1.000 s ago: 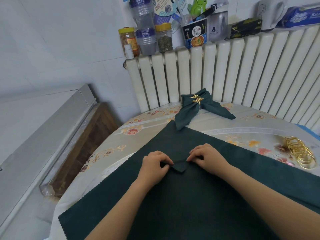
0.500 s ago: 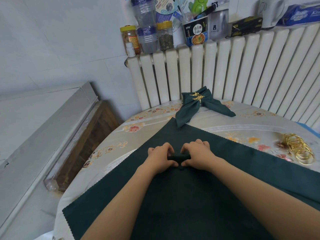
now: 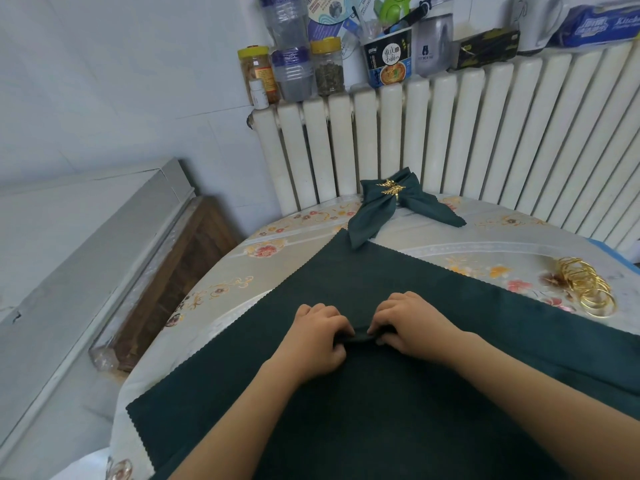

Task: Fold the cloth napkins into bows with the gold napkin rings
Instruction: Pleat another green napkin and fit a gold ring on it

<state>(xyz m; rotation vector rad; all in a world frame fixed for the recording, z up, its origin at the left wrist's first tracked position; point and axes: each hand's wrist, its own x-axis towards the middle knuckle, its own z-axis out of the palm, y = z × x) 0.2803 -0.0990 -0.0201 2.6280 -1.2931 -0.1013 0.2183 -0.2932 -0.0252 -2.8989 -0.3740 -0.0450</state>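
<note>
Nearest, along the bottom of the frame, both forearms reach up from the lower edge and meet at the middle of the picture. Beneath them lies the dark green napkin (image 3: 398,403), flat on the table (image 3: 221,289) and turned like a diamond, one corner pointing to the upper middle of the frame and one to the lower left. Its right part runs out of the picture, and its nearest corner is hidden under the arms.

At the centre, the left hand (image 3: 317,336) and right hand (image 3: 412,323) sit side by side, fingers curled down, each pinching one end of a small raised fold (image 3: 360,336) of the napkin. That fold's long axis runs left to right across the frame, straight between the two hands and equally near both; by my reading, the next pleat would be gathered along that line. How many layers the fold holds I cannot tell, since the fingertips cover its ends and the dark cloth swallows the creases.

Farther off, at the right edge, a heap of gold napkin rings (image 3: 585,285) rests on the tablecloth, well apart from the hands and closer to the right one. Beyond the napkin's far corner, a finished bow (image 3: 391,209) in its gold ring lies in front of the white radiator (image 3: 485,140).
</note>
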